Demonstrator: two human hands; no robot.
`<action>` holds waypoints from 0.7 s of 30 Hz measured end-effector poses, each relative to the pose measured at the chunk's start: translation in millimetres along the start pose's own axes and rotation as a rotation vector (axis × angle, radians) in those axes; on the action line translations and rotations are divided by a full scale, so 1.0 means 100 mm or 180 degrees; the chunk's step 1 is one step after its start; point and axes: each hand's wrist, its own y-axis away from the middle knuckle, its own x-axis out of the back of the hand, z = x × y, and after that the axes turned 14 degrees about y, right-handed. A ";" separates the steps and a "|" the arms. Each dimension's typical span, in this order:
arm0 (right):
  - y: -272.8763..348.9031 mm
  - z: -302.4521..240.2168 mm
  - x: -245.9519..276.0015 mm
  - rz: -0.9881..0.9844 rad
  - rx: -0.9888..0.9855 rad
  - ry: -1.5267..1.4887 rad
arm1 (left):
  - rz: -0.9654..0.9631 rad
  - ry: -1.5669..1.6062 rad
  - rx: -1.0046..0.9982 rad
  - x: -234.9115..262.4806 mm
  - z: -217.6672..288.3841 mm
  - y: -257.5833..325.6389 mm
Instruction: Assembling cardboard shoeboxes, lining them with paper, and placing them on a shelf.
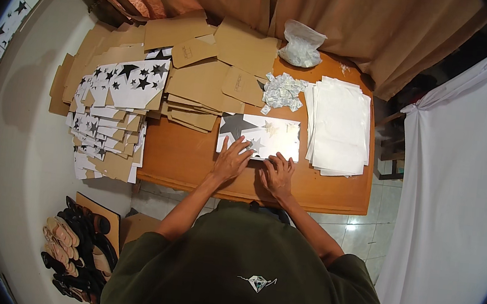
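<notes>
A white shoebox-like carton (284,134) printed with black, grey and gold stars lies lid up near the front of the wooden table. My left hand (231,161) rests on its front left part, fingers stretched out and spread over the top. At the front edge, right of the middle, my right hand (278,176) touches the box with its fingers apart and a little bent. Neither hand is wrapped round anything. What is inside the box is hidden.
Flat brown cardboard pieces (197,88) and star-printed cartons (138,84) are stacked on the left. Small white sachets (284,91) lie behind the box, near a clear plastic bag (301,45). White paper sheets (341,126) fill the right side. Shoes (76,247) sit at lower left.
</notes>
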 end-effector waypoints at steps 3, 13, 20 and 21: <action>-0.04 0.04 -0.01 0.0030 -0.0078 0.0061 | -0.0099 0.0081 0.0077 0.07 0.15 -0.08; -0.26 0.23 -0.09 -0.0023 0.0535 0.0224 | 0.0113 0.0100 -0.0192 -0.16 -0.03 -0.06; -0.24 0.23 -0.13 -0.0029 0.0424 0.0117 | 0.0264 -0.0102 -0.0354 -0.20 0.01 -0.06; -0.24 0.22 -0.12 -0.0063 0.0452 0.0161 | 0.0273 -0.0101 -0.0364 -0.21 0.01 -0.05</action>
